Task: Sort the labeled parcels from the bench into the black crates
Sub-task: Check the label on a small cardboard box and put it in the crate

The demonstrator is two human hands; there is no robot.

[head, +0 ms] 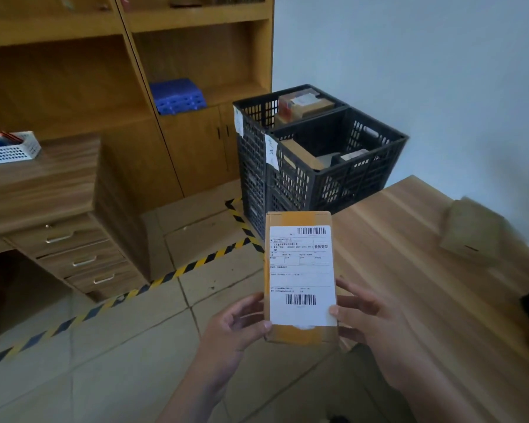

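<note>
Cardboard parcel [300,277] with a white barcode label facing up, held over the tiled floor [104,346] at the bench [409,285] edge. The left hand [235,323] grips its lower left side, the right hand [368,315] its lower right, thumbs on top. Another parcel [474,232], blurred, lies farther right on the bench. Beyond stand two black crates [318,166] holding boxes, beside wooden shelves [165,71].
</note>
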